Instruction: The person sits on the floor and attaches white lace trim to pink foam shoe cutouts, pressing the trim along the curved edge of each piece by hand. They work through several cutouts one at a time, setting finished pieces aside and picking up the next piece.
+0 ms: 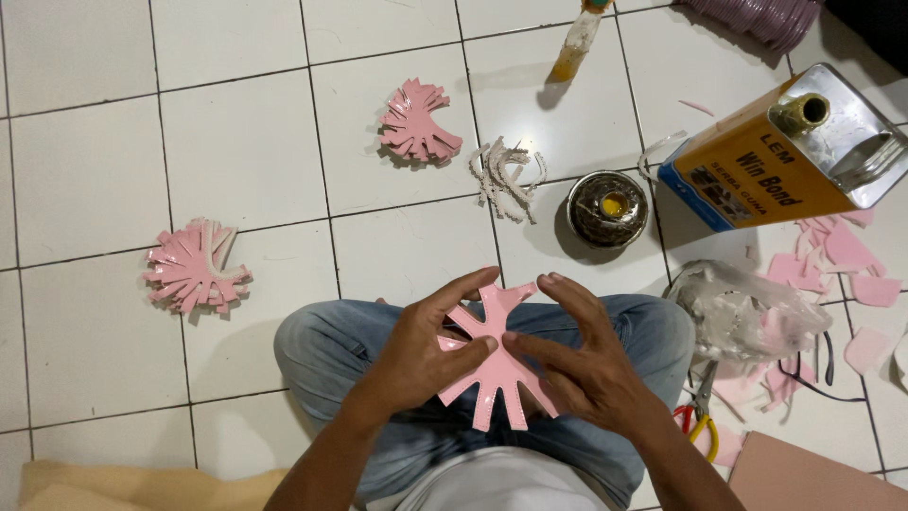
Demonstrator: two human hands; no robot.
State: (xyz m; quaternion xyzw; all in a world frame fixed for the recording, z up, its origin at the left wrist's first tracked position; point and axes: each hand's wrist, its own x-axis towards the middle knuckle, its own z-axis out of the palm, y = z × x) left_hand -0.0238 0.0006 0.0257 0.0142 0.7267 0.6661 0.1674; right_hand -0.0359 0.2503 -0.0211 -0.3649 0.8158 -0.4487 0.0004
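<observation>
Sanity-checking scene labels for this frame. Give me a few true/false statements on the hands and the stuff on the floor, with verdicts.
1. Both hands hold one pink cut-out piece with strap-like fingers: left hand, right hand, pink cut-out piece. True.
2. The glue can stands upright. False: it lies on its side on the floor tiles.
3. Two stacks of pink cut-outs lie on the tiles, one far and one to the left. True.
4. The scissors are in the right hand. False: they lie on the floor beside the knee.
5. The round glue tin is closed with a lid. False: it is open.
</observation>
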